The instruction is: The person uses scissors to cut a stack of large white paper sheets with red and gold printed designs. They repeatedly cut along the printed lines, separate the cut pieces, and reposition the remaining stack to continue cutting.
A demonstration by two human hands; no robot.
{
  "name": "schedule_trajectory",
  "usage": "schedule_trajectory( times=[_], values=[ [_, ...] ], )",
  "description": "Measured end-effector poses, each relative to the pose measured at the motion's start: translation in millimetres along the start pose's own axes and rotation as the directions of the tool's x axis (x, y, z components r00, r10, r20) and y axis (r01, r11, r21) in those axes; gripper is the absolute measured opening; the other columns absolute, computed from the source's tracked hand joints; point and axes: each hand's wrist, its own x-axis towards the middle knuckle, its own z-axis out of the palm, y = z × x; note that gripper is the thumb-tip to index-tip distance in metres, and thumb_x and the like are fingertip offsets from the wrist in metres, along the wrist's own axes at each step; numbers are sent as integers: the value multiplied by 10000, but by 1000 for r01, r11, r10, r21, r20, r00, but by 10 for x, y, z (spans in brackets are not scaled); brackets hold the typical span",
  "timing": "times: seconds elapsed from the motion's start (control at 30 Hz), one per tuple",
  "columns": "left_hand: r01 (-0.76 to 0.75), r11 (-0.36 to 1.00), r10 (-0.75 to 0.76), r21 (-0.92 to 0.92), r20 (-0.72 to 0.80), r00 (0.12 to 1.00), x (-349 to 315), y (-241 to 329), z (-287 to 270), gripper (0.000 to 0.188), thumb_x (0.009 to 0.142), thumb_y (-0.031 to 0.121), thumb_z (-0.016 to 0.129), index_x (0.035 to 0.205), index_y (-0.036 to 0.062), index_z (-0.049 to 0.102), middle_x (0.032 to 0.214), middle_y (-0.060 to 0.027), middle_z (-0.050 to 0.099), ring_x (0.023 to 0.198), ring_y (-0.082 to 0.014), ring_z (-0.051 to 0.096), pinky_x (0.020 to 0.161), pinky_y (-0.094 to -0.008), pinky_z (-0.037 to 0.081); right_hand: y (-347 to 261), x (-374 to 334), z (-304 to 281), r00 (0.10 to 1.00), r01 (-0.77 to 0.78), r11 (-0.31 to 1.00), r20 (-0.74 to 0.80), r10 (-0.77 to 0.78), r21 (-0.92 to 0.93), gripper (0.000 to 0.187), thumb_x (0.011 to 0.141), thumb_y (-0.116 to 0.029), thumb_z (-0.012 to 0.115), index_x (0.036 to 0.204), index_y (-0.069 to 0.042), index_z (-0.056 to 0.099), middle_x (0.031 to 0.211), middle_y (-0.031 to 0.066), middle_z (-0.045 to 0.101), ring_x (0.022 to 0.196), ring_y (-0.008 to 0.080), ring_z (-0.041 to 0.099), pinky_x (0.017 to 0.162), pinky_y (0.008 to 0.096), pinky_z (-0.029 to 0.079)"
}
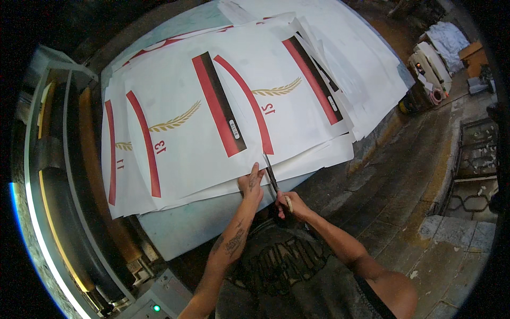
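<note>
A large white printed sheet [183, 149] with red and black bands and gold leaf sprigs lies over the table, on top of other sheets. At its near edge, my left hand [252, 182] grips the paper, fingertips on top; the underside of the grip is hidden. Just to the right, my right hand [291, 205] is closed around the handles of a pair of scissors [272, 176]. The long blades point away from me into the sheet, their tips beside the lower end of a curved red band [264, 139].
Stacked sheets [366, 64] cover the far right of the pale table [186, 234]. A machine with long dark rollers [79, 175] stands close on the left. White bundles and boxes [438, 58] sit on the paved floor [382, 196] at the far right.
</note>
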Motion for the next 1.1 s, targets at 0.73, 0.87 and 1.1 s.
schedule_trajectory(
  times=[0.73, 0.87, 1.1],
  values=[
    [30, 985, -34, 172, 19, 999, -135, 339, 62, 275, 827, 34, 706, 1056, 11, 554, 898, -45, 604, 734, -148, 589, 603, -245, 487, -782, 808, -67, 993, 115, 993, -20, -115, -6, 590, 881, -589, 562, 626, -58, 537, 496, 48, 522, 402, 130, 494, 388, 293, 371],
    [67, 988, -73, 141, 34, 997, -125, 388, 41, 298, 828, 40, 707, 1082, 37, 550, 926, -45, 597, 745, -152, 583, 600, -241, 483, -996, 1064, -82, 992, 121, 992, -23, -121, -19, 584, 877, -586, 571, 614, -65, 549, 466, 47, 509, 398, 133, 489, 396, 292, 372],
    [121, 984, -127, 132, 43, 991, -238, 551, 80, 381, 820, 43, 717, 1143, 51, 515, 951, -54, 586, 795, -163, 574, 651, -264, 484, -1502, 1613, -65, 978, 192, 970, -52, -202, -148, 646, 855, -616, 577, 541, -52, 546, 468, 58, 515, 384, 134, 477, 386, 296, 370]
  ],
)
